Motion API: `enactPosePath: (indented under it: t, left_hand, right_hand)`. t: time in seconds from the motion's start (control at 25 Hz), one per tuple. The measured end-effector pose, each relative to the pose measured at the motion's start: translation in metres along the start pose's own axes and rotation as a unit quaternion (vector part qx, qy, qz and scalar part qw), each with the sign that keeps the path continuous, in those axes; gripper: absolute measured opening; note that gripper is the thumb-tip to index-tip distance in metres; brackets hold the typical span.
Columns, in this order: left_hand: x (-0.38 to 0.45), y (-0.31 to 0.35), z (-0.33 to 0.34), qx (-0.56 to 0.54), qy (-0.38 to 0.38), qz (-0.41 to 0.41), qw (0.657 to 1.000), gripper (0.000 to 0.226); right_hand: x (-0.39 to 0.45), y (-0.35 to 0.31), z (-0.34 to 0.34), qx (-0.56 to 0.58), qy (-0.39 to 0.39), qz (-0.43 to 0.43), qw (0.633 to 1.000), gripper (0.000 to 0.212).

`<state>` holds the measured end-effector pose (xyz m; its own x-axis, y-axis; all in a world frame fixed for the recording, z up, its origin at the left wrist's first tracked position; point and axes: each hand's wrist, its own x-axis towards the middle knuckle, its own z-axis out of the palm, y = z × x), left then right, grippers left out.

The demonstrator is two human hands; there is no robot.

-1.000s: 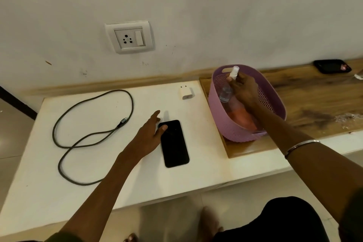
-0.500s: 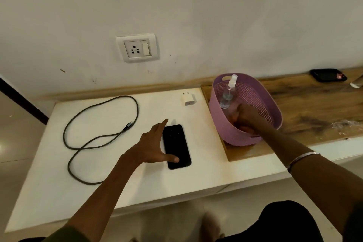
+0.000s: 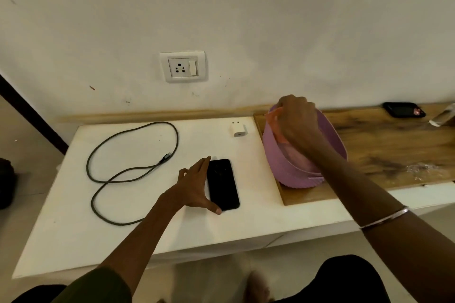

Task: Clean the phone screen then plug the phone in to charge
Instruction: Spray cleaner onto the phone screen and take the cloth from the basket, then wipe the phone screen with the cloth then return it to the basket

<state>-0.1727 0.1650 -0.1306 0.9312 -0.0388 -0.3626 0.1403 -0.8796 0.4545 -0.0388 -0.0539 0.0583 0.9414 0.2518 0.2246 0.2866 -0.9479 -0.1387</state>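
1. since half a second ago the right hand [image 3: 296, 122] has risen out of the purple basket [image 3: 283, 167] and now pinches an orange cloth [image 3: 275, 125] at the rim, pulling it up; the spray bottle seen upright there before is no longer visible behind the hand.
2. left hand [image 3: 194, 187] stays at the phone [image 3: 224, 184], fingers straight along the edge away from the basket and thumb at its near corner, not curled round it; this looks like bracing so the phone will not slide when wiped.
3. phone lies flat, dark and face up on the white table [image 3: 73, 229], just beside the basket, within easy reach of the cloth.
4. white adapter [image 3: 238, 128] sits behind the phone close to the basket; the looped cable [image 3: 133, 170] lies beyond the phone, well apart from the basket.
5. wall socket [image 3: 182, 66] is up behind the phone, unused; charging is not yet begun.
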Motion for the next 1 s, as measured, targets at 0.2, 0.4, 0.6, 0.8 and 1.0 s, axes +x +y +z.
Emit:
enactPosePath:
  t: [0.2, 0.4, 0.6, 0.8, 1.0]
  left_hand:
    - [0.0, -0.001, 0.004, -0.002, 0.005, -0.005, 1.0, 0.16]
    - [0.001, -0.004, 0.01, -0.015, 0.024, 0.002, 1.0, 0.157]
    - [0.0, -0.01, 0.015, -0.028, 0.04, 0.021, 0.999, 0.154]
    - [0.003, -0.01, 0.017, -0.048, 0.048, 0.012, 0.998, 0.163]
    - [0.003, -0.015, 0.019, -0.061, 0.056, 0.01, 0.997, 0.157]
  right_hand:
    - [-0.022, -0.062, 0.013, -0.001, 0.012, -0.067, 0.998, 0.017]
    - [-0.046, -0.079, 0.034, 0.024, 0.012, -0.127, 0.992, 0.025]
    - [-0.063, -0.069, 0.074, 0.097, -0.082, -0.119, 0.985, 0.031]
    - [-0.074, -0.054, 0.132, 0.23, -0.137, -0.067, 0.961, 0.013]
    - [-0.086, -0.06, 0.184, 0.192, -0.191, -0.074, 0.96, 0.028]
